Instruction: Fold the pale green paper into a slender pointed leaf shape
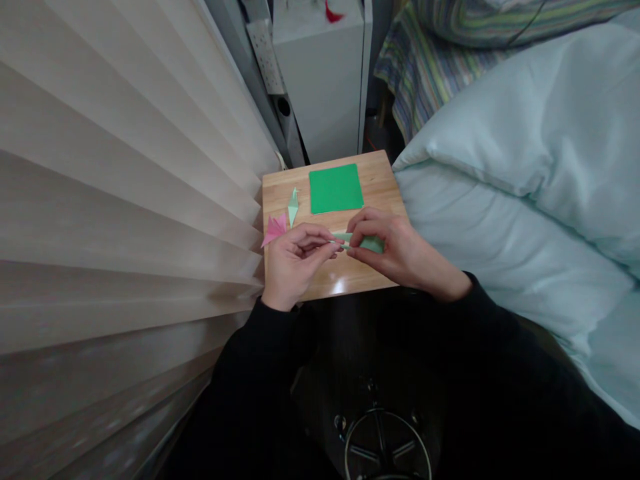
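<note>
A light green piece of folded origami paper is pinched between both hands above a small wooden table. My left hand grips its left end between thumb and fingers. Closed over the paper from the right is my right hand, whose fingers hide part of it. Beyond the hands lies a flat square of bright green paper. A slim light green folded paper piece rests to its left. Close to my left hand sits a pink folded paper figure.
A pleated curtain runs along the left side. Pale blue bedding borders the table on the right. Behind the table stands a white cabinet with a red object on top. Below is a round metal chair base.
</note>
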Action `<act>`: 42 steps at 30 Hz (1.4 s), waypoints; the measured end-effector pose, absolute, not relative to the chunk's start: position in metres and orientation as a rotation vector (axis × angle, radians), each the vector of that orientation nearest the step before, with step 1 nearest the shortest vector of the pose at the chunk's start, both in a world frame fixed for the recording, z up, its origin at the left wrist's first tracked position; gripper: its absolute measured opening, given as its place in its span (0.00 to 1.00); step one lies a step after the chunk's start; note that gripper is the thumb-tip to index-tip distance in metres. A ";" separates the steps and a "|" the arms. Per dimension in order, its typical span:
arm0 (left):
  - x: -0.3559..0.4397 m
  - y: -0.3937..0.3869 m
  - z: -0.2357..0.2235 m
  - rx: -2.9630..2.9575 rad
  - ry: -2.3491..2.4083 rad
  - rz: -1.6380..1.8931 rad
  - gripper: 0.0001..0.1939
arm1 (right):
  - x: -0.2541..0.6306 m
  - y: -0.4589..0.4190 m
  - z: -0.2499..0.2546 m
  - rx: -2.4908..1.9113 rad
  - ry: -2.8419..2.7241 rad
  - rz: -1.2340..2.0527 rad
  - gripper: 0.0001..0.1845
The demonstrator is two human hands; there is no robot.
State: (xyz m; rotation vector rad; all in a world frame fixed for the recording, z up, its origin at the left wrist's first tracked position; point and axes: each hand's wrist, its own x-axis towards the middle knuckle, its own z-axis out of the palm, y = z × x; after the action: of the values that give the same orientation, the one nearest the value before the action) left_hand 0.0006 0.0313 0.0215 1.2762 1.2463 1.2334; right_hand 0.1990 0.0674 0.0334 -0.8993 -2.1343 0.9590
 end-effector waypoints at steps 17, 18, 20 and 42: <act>0.006 0.032 0.012 1.165 1.203 1.282 0.17 | 0.196 0.065 0.035 -0.919 -2.064 0.950 0.05; 0.007 0.032 0.013 1.166 1.213 1.286 0.17 | 0.195 0.065 0.034 -0.924 -2.071 0.936 0.05; 0.009 0.031 0.015 1.172 1.244 1.297 0.17 | 0.194 0.065 0.032 -0.936 -2.079 0.914 0.04; 0.009 0.031 0.008 1.085 1.185 1.354 0.10 | 0.188 0.062 0.029 -0.925 -1.985 0.835 0.07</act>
State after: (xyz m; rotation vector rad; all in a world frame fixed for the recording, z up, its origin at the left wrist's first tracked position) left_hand 0.0093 0.0310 0.0077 1.0845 1.1850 1.3542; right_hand 0.1884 0.0622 0.0294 -0.9254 -1.9847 0.8352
